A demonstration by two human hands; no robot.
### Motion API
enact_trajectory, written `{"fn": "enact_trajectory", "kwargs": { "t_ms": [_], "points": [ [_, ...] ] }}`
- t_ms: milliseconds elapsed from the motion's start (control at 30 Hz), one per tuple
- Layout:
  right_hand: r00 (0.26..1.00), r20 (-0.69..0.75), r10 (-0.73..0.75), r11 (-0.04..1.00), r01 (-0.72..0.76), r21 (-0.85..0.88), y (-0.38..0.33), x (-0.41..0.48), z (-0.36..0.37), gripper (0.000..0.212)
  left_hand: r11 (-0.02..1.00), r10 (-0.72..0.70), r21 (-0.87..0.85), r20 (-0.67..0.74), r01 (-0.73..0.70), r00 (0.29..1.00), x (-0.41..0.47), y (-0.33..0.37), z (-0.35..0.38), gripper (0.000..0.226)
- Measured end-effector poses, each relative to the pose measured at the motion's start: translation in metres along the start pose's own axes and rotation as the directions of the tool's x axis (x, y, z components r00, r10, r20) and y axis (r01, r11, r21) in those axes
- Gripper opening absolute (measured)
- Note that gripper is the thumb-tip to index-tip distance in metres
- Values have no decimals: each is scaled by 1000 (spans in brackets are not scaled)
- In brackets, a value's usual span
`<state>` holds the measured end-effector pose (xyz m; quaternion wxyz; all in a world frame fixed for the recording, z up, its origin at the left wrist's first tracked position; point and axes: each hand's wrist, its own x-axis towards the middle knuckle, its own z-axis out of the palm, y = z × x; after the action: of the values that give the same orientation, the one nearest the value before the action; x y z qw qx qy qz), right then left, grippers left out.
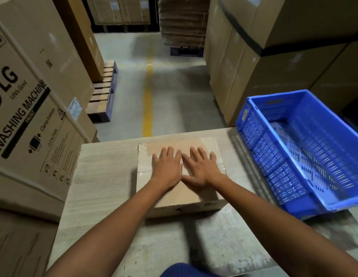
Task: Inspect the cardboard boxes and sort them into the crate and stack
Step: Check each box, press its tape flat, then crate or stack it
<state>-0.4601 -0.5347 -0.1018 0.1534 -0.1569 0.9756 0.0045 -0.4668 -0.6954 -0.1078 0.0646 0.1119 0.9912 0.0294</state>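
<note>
— Cardboard box?
— Flat on the counter, taped across the top.
— Left grip, right grip?
— Both flat-palmed, fingers straight and spread, pressing on the box top, side by side.
— Blue crate?
— Right of the box, near, not touching.

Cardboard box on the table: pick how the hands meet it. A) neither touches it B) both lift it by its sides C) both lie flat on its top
C: the left hand and the right hand lie flat, fingers spread, on top of the cardboard box.
</note>
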Motion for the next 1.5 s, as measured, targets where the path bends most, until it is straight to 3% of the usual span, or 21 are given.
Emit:
{"fn": "enact_trajectory", "kwargs": {
  "t_ms": [133, 233, 500, 567, 667, 733, 800, 933, 1100, 1233, 1333, 1400, 1500],
  "points": [
    [992, -122, 31, 998, -24, 59, 25, 5, -14, 67, 994, 99, -31, -41, -101, 994, 18, 29, -7, 46],
    [995, -79, 69, 996, -64, 57, 30, -6, 11, 79, 987, 139, -88, 27, -137, 990, 19, 35, 8, 59],
    [997, -28, 73, 987, -69, 143, 29, -8, 2, 76, 965, 215, -176, 95, -196, 972, 19, 23, -10, 61],
    [985, -111, 133, 975, -110, 194, 19, -21, 5, 66, 952, 230, -217, 35, -218, 973, 3, 24, -14, 51],
    [907, -394, 149, 977, -73, 202, 6, -50, 21, 28, 918, 310, -233, -85, -321, 947, -34, 25, -2, 35],
    [831, -520, 200, 965, -76, 250, 1, -73, 40, 23, 896, 331, -249, -180, -368, 926, -59, 28, 14, 31],
    [805, -544, 238, 953, -88, 289, -3, -89, 59, 23, 886, 303, -277, -261, -372, 917, -77, 33, 27, 33],
    [848, -488, 207, 970, -113, 214, -5, -95, 67, 27, 884, 281, -293, -291, -364, 915, -86, 38, 37, 36],
    [902, -384, 195, 974, -131, 187, -12, -92, 30, 21, 897, 337, -234, -187, -375, 923, -82, 18, 22, 36],
    [937, -330, 115, 974, -42, 220, -45, -85, 35, 33, 958, 186, -170, -246, -231, 951, -91, -21, 33, 47],
    [938, -310, 158, 971, -90, 223, -65, -83, 42, 35, 953, 158, -210, -276, -220, 948, -98, -34, 40, 52],
    [950, -251, 185, 971, -137, 196, -67, -80, 30, 36, 956, 158, -210, -222, -205, 962, -98, -31, 34, 59],
    [976, -135, 174, 974, -150, 173, -66, -66, 1, 57, 986, 106, -125, -69, -114, 992, -91, -40, 26, 78]
  ]
}}
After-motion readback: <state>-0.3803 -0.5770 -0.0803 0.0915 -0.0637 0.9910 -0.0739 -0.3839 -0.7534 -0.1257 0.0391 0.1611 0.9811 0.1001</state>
